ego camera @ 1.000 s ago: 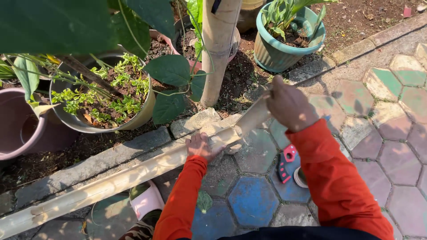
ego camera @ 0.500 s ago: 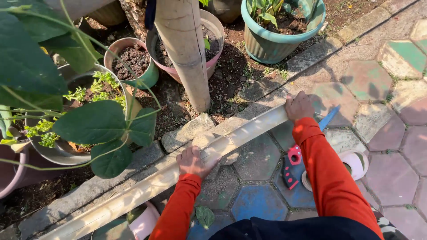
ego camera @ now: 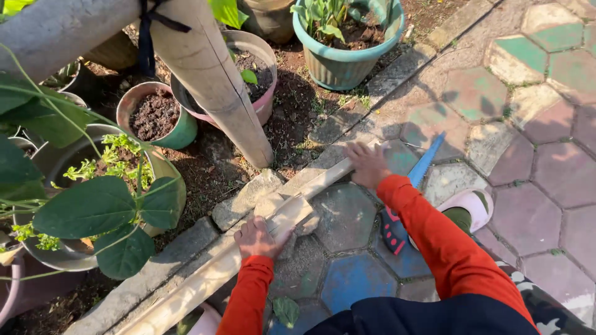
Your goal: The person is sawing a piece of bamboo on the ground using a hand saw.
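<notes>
Painted hexagon paving (ego camera: pixel 546 205) runs beside a stone curb (ego camera: pixel 248 198) and a bed of potted plants, where a thick upright bamboo post (ego camera: pixel 211 80) stands. I judge the work on the split bamboo strip (ego camera: pixel 205 282) is midway: it lies flat along the curb, its split end near my hands, nothing fastened yet. My left hand (ego camera: pixel 259 239) presses down on it, fingers curled over the wood. My right hand (ego camera: pixel 367 164) rests spread on the thinner end. A blue-bladed saw (ego camera: pixel 413 186) lies just beside my right arm.
</notes>
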